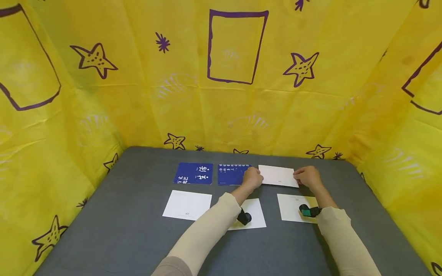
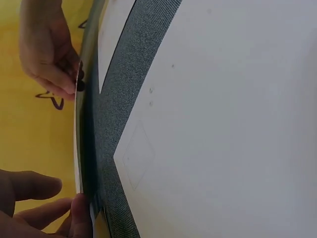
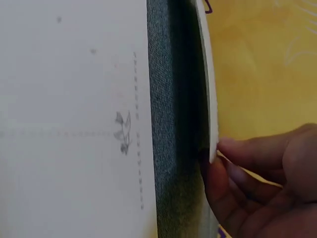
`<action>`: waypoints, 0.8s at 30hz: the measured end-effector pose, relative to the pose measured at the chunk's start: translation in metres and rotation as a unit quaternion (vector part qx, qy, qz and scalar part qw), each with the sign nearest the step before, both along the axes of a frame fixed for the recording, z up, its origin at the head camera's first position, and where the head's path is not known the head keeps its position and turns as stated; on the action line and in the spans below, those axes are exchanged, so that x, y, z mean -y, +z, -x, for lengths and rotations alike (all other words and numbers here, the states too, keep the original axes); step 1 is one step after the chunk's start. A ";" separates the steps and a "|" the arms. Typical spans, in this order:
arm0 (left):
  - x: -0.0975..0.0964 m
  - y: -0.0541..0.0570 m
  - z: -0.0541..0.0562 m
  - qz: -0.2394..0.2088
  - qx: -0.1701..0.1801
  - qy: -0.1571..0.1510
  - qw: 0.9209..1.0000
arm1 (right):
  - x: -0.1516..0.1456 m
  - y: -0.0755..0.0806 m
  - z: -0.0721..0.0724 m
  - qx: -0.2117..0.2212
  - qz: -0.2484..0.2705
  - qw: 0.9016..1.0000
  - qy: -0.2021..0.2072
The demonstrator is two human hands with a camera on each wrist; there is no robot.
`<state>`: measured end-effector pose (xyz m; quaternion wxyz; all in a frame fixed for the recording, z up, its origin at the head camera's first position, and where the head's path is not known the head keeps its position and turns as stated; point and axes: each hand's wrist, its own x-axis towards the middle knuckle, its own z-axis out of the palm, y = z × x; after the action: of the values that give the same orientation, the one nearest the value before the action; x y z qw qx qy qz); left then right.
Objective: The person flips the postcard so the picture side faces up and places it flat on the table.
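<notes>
A white postcard [image 1: 277, 175] is held by its two short ends in the back row, slightly raised from the table in the right wrist view. My left hand [image 1: 253, 179] grips its left end and partly covers the blue card [image 1: 229, 175] beside it. At the other end, my right hand [image 1: 308, 177] pinches the postcard between thumb and fingers. Seen edge-on in the left wrist view, the postcard [image 2: 78, 148] stretches between both hands. Close up, the right hand [image 3: 262, 183] has thumb and fingertips on opposite faces of the card.
Another blue card [image 1: 193, 173] with white lettering lies at the back left. White postcards lie in the front row: one at left [image 1: 186, 205], one under the left forearm [image 1: 255, 214], one by the right wrist [image 1: 290, 207]. Yellow patterned cloth [image 1: 235, 107] encloses the grey table [image 1: 103, 230].
</notes>
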<state>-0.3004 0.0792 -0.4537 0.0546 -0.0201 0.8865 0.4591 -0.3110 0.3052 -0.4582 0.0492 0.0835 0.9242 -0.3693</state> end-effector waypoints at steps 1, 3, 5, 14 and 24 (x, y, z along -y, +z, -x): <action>0.001 0.000 0.000 0.006 -0.002 0.000 1.000 | 0.000 0.001 -0.001 0.002 -0.013 1.000 0.018; 0.002 -0.001 0.001 0.016 -0.003 -0.004 1.000 | 0.000 0.002 -0.001 0.004 -0.035 0.998 0.049; 0.003 -0.001 0.002 0.025 -0.005 -0.011 1.000 | -0.001 0.003 -0.002 0.002 -0.045 0.997 0.069; 0.011 -0.005 0.004 -0.007 -0.001 -0.014 1.000 | -0.010 -0.005 -0.004 -0.058 -0.025 0.990 0.122; 0.015 -0.006 0.007 -0.056 -0.009 -0.010 0.998 | -0.014 -0.006 -0.008 -0.073 0.052 0.990 0.106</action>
<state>-0.3078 0.0637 -0.4593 0.0520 -0.0042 0.8599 0.5078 -0.3026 0.3191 -0.4643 0.0245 -0.0446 0.9084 -0.4151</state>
